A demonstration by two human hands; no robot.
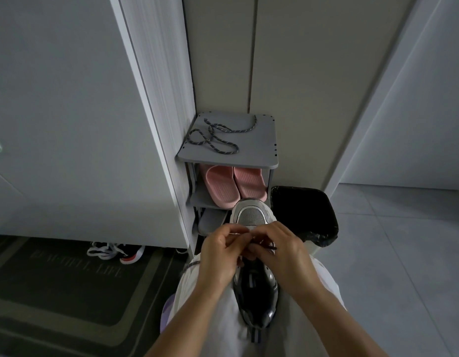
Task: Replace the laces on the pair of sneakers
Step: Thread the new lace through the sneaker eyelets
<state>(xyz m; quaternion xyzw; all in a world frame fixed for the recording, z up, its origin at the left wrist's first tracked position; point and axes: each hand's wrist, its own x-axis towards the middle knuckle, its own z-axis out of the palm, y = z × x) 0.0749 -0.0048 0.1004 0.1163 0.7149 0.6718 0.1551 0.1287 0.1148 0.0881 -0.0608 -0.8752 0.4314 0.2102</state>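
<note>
A grey and white sneaker (251, 215) lies on my lap with its toe pointing away from me. Over its eyelets, my left hand (220, 253) pinches a thin lace with curled fingers. My right hand (282, 251) pinches the dark lace end (271, 247) beside it. Both hands hide the lacing area. A loose dark speckled lace (218, 136) lies coiled on top of the grey shoe rack (264, 161).
Pink slippers (233, 185) sit on the rack's middle shelf, with a grey shoe (210, 221) below. A bin lined with a black bag (308, 215) stands right of the rack. Another sneaker with white laces (115, 251) lies under the cabinet by a dark mat (55, 287).
</note>
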